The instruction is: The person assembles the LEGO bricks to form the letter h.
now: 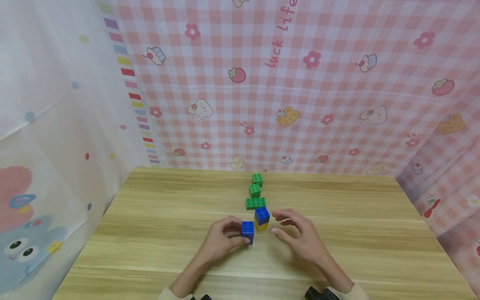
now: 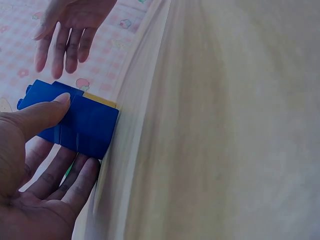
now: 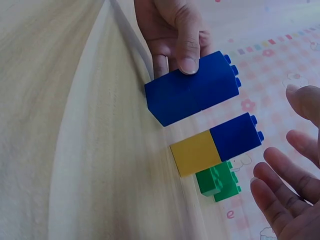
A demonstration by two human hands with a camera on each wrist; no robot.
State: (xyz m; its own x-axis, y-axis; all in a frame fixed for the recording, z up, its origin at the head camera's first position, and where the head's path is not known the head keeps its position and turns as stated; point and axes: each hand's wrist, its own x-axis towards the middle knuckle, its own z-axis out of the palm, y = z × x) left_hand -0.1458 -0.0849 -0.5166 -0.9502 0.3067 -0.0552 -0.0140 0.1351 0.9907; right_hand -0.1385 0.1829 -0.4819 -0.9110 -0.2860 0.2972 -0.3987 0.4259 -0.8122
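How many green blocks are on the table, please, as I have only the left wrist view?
Observer: Three green blocks are on the table.
Operator: Thank you; which is nearest the yellow block?
Observer: The long green block, just beyond it.
Operator: And how many studs top the blue stack in the left hand?
Observer: Four studs, seen from the head view.
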